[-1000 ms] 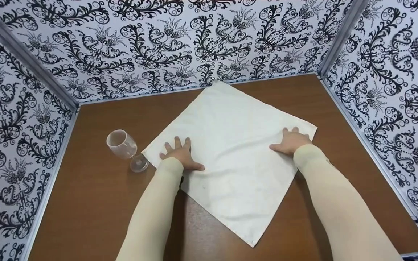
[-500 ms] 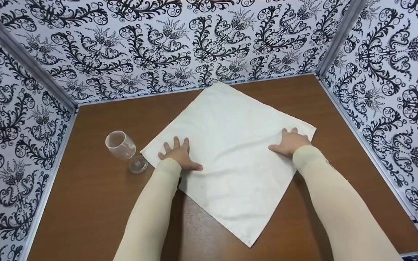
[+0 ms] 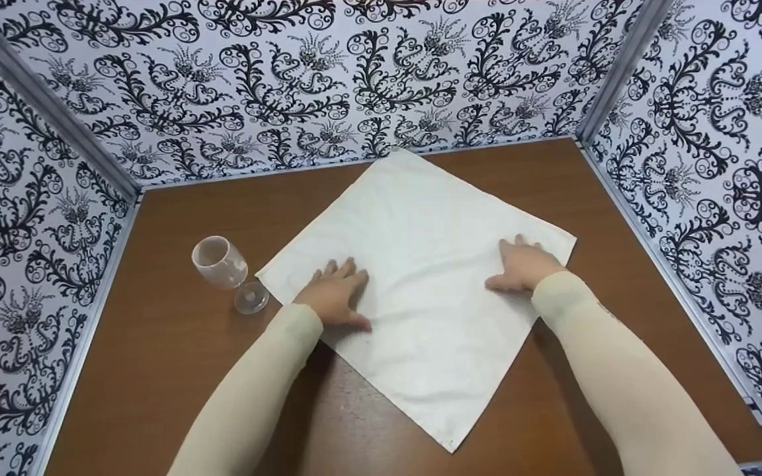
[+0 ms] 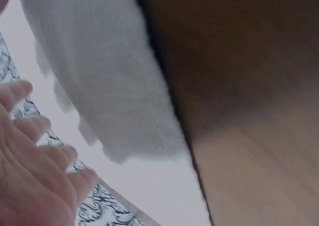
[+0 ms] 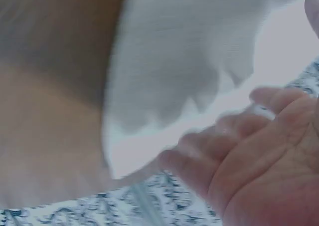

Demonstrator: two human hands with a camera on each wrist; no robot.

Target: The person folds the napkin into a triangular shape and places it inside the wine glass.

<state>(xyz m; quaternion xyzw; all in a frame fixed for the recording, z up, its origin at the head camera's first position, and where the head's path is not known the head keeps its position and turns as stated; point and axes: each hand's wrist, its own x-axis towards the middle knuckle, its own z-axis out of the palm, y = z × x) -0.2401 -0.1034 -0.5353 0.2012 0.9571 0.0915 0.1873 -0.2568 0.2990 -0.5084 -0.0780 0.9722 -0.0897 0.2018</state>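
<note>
A white square cloth (image 3: 421, 277) lies flat on the brown table (image 3: 189, 370), turned like a diamond. My left hand (image 3: 335, 294) rests flat on its left part with straight fingers. My right hand (image 3: 523, 264) lies flat near the cloth's right corner, fingers also straight. In the left wrist view the left hand's fingers (image 4: 35, 151) hover just over the white cloth (image 4: 99, 86). The right wrist view is blurred; it has the right hand's fingers (image 5: 239, 136) above the cloth (image 5: 179, 56).
A clear wine glass (image 3: 225, 268) lies on its side left of the cloth, close to my left hand. Patterned black-and-white walls (image 3: 354, 79) close the table in at the back and both sides.
Both hands have slid inward and slightly turned on the cloth; the left hand's fingers now point more to the right. The cloth and glass stay where they were.
</note>
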